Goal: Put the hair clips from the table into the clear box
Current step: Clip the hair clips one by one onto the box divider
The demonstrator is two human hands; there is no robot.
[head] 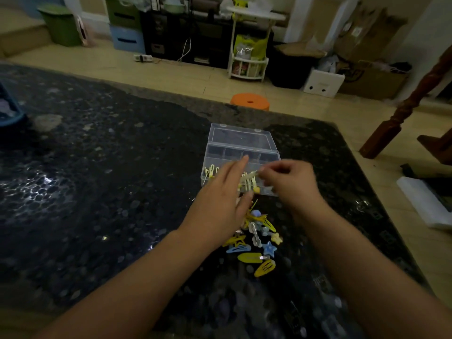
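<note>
Hair clips [254, 243] lie in a loose pile on the dark worktop [97, 192], nearest the person and just below both hands. They are yellow, blue and pale, flat snap types and star shapes, their long axes pointing various ways. The left hand [220, 199], fingers extended and released, lies partly over the pile's far edge. The right hand [291, 182] pinches a pale yellow clip [249, 177] above the clear box [241, 157], just beyond, lid open.

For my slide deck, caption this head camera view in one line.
Right hand lowers a pale clip into the clear box; left hand hovers.
</note>
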